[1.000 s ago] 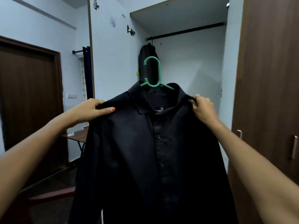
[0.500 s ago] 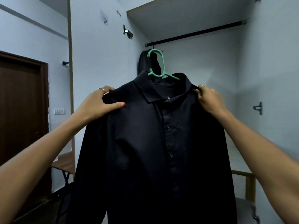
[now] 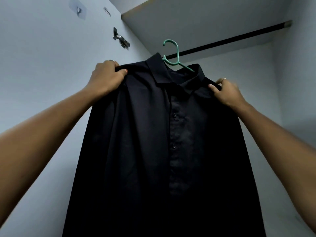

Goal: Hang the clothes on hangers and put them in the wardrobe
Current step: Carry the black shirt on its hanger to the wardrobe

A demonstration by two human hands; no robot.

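Head view: the black shirt (image 3: 153,134) on its green hanger (image 3: 172,55) is held up inside the wardrobe. The left hand (image 3: 106,77) and the right hand (image 3: 225,91) have their fingers clamped on its shoulders. The hook sits just below the dark rail (image 3: 239,37), open rail to the right.

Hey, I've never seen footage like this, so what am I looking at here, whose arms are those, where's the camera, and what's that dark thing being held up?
There is no machine here. The camera sits on a person's head and looks forward, so the two bare arms reaching in from the bottom corners are that person's own.

The dark thing is a black shirt with buttons down its front, on a green hanger. The left hand grips the shirt's one shoulder and the right hand grips the other, holding it high.

Behind it is the inside of a wardrobe: pale walls, a shelf above, and a dark rail running across. The hanger's hook is up near the rail; whether it is over the rail, I cannot tell.
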